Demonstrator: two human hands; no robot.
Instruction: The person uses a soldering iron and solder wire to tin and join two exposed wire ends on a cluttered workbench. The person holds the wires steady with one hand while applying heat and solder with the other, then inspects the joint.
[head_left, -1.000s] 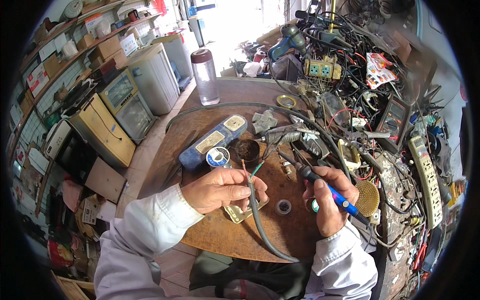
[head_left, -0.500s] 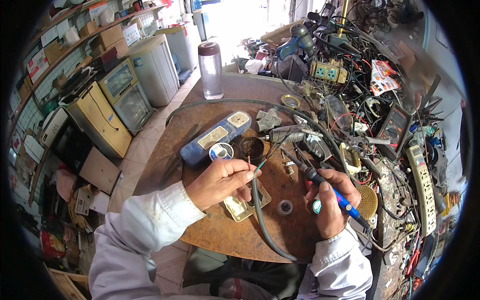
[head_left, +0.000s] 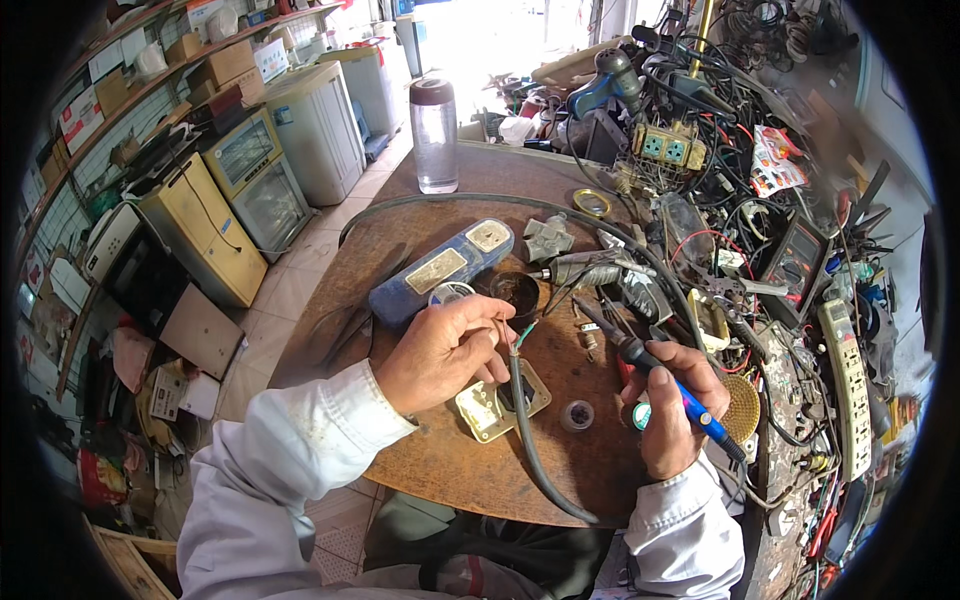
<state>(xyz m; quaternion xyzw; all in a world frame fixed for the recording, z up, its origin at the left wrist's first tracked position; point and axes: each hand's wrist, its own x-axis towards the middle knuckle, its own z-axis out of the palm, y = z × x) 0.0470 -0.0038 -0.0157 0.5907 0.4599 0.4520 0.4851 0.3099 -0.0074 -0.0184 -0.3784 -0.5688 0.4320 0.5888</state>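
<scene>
My left hand [head_left: 440,355] is closed, thumb and forefinger pinching a thin reddish wire [head_left: 506,332] at the stripped end of a thick grey cable [head_left: 534,455]. A green wire [head_left: 525,332] from the same cable end sticks out to the right, apart from my fingers. My right hand [head_left: 672,425] grips a soldering iron [head_left: 698,408] by its blue handle, its dark tip pointing up and left, away from the wires. Behind my left fingers stand a solder spool [head_left: 452,292], partly hidden, and a round dark tin [head_left: 515,290]. A yellowish plastic housing [head_left: 484,412] lies beneath the cable.
A blue case-like tool [head_left: 405,295] lies beyond my left hand, near a tall bottle [head_left: 434,140]. A small clear jar [head_left: 577,415] sits between my hands. Tangled cords, a multimeter [head_left: 795,255] and a long power strip [head_left: 846,385] crowd the right side.
My left fingers have shifted off the green wire, which now stands free, and stay at the reddish one. The soldering iron is held much as before. The whole view has moved slightly.
</scene>
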